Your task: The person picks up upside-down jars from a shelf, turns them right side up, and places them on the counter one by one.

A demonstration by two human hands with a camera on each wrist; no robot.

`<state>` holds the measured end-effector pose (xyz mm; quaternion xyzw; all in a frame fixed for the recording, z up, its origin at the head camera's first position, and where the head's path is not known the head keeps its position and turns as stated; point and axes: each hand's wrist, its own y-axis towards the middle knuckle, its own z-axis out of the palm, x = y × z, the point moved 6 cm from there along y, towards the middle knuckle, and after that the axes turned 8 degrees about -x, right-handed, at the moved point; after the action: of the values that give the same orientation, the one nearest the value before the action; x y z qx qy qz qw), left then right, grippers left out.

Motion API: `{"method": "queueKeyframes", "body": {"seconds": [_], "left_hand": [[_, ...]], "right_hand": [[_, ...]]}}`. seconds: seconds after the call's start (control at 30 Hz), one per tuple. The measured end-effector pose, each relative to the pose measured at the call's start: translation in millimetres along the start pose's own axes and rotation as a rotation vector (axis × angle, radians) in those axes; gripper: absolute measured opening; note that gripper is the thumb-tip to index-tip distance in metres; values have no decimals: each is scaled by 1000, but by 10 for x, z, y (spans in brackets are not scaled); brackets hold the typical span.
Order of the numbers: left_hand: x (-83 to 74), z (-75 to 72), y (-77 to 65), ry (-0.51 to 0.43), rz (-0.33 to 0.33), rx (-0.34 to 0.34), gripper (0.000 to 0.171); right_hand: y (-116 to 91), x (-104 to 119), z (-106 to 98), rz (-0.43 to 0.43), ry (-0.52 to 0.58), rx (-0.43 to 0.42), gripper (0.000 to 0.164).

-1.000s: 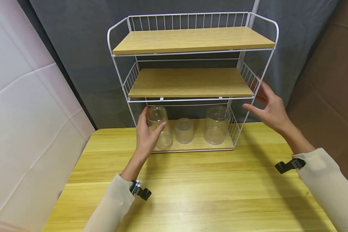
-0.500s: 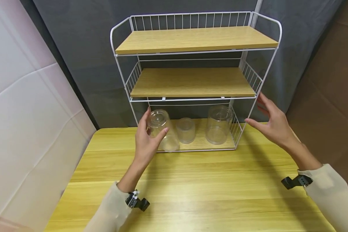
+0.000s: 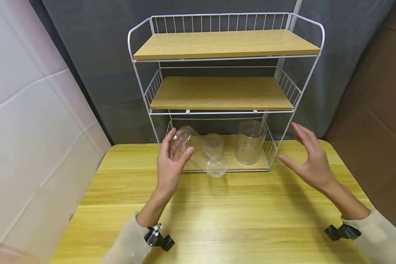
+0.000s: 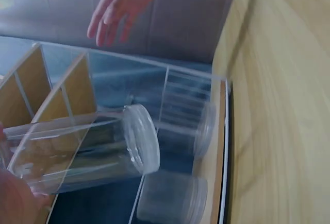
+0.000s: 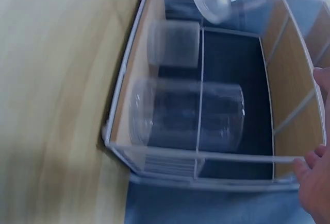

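Note:
My left hand [image 3: 169, 167] grips the base end of a tall clear jar [image 3: 198, 148] between thumb and fingers. The jar tilts over the bottom shelf's front edge, its rimmed end [image 4: 142, 139] pointing down and to the right. A small clear jar [image 4: 170, 197] stands on the bottom shelf, partly seen through the held one in the head view. To its right is a wide clear jar [image 3: 249, 143], upright inside the rack. My right hand [image 3: 311, 161] is held in the air beside the rack's right front post, thumb and fingers spread, holding nothing.
The white wire rack [image 3: 142, 86] has a wooden top shelf [image 3: 227, 44], a middle shelf [image 3: 221, 91] and a bottom shelf [image 3: 232, 165]. It stands on a wooden table [image 3: 237, 212] before a dark cloth [image 3: 102, 73]. White sheeting [image 3: 36, 128] hangs left, a brown panel [image 3: 373, 110] right.
The tall jar has gone from nearly upright on the shelf to strongly tilted, its lower end swinging right and forward. My right hand has come down and away from the rack's right side.

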<state>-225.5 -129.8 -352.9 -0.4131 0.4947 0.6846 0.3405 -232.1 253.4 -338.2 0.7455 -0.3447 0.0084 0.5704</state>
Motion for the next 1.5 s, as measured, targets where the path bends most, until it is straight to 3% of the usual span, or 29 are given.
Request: {"method": "queueKeyframes", "body": {"seconds": [0.13, 0.27, 0.4, 0.6, 0.87, 1.1, 1.37, 1.5], "left_hand": [[-9, 75, -84, -106, -45, -8, 75], [-13, 181, -156, -259, -94, 10, 71], [-6, 279, -221, -420, -139, 18, 74], [-2, 395, -295, -527, -135, 3, 91], [38, 495, -380, -588, -128, -22, 90], [63, 493, -411, -592, -121, -15, 86], [135, 393, -450, -520, -145, 92, 78], [182, 358, -451, -434, -180, 144, 70]], "right_hand": [[-109, 143, 143, -62, 43, 26, 97], [-188, 262, 287, -62, 108, 79, 95], [-247, 326, 406, 25, 237, 149, 90], [-319, 389, 595, 193, 461, 209, 104], [-351, 435, 771, 312, 587, 189, 96], [-370, 431, 807, 293, 735, 120, 78], [-363, 395, 719, 355, 656, 152, 77], [-343, 367, 652, 363, 635, 163, 78]]}}
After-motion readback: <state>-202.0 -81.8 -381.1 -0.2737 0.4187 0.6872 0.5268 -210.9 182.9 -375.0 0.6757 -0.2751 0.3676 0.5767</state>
